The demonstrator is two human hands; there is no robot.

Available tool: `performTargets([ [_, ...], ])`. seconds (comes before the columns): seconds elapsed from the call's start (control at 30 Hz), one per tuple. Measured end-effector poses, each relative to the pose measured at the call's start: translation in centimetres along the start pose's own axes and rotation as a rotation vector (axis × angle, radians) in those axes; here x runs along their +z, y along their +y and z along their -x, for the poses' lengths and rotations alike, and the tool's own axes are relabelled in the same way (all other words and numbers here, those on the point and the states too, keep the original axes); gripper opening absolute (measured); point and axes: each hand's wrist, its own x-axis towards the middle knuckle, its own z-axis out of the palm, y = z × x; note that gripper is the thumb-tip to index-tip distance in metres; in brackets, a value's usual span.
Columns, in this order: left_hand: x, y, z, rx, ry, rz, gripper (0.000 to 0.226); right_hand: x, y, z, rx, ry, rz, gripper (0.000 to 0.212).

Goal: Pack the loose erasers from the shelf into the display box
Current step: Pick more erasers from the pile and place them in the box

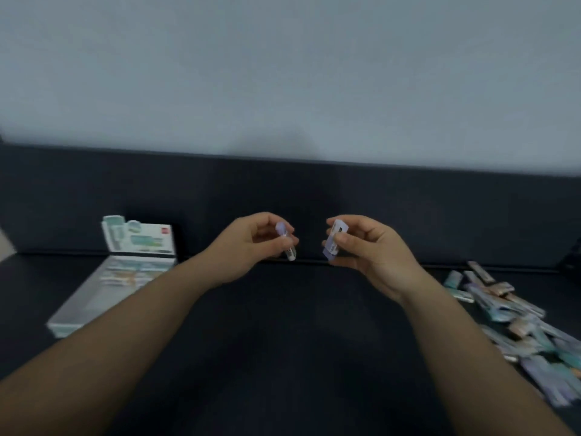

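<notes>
Holding up two erasers now, one in each hand, above the dark shelf (283, 341) and off to the right of the display box (64, 329). The left hand (248, 247) pinches a small lilac eraser (286, 243) with a pale end, fingers (270, 219) curled round it. The right hand (367, 250) pinches a second eraser (334, 240), lilac in a white printed sleeve, thumb pressed on its face. The two erasers are near each other but apart. The box lies open, its printed lid flap (138, 237) standing up at the back. Blurred wrappers fill its far end; nearer, the pale floor shows. Well to the right of the box sprawls the loose pile (515, 322), lilac, teal and tan, running to the shelf's right edge. Open dark shelf lies between box and pile, with a dark back panel (314, 199) behind.
</notes>
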Motion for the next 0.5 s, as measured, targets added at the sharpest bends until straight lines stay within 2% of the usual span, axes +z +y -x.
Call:
performTargets([
  [0.13, -8.0, -0.5, 4.0, 0.001, 0.057, -0.255, 0.024, 8.3, 1.5, -3.1, 0.01, -0.082, 0.0, 0.038],
  [0.27, -15.0, -1.4, 7.9, -0.032, 0.031, -0.508, 0.03, 16.4, 3.9, -6.0, 0.012, -0.092, 0.086, 0.03],
  [0.33, -17.9, -1.9, 9.5, -0.033, 0.013, -0.623, 0.03, 19.7, 5.0, -7.1, 0.02, -0.098, 0.136, 0.035],
  [0.4, -20.6, -2.5, 10.8, -0.042, 0.025, -0.669, 0.029, 22.7, 6.0, -8.1, 0.041, -0.106, 0.188, 0.036],
  [0.5, -23.6, -3.5, 12.1, -0.079, 0.058, -0.628, 0.038, 26.1, 7.2, -9.2, 0.044, -0.096, 0.288, 0.026],
])
